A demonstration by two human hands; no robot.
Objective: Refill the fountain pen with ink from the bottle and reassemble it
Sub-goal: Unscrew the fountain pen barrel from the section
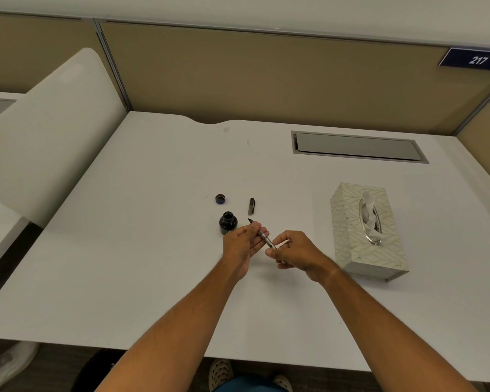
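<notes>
While 2 hands, left hand (pixel 242 241) and right hand (pixel 292 250), pinch 1 pen (pixel 263 236), 1 bottle (pixel 227 222) stands open.

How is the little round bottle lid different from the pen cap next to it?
The bottle lid is short and round with a blue edge; the pen cap is long, thin and dark. The bottle lid lies behind the open ink bottle, the pen cap further right. Both rest on the desk, untouched.
</notes>
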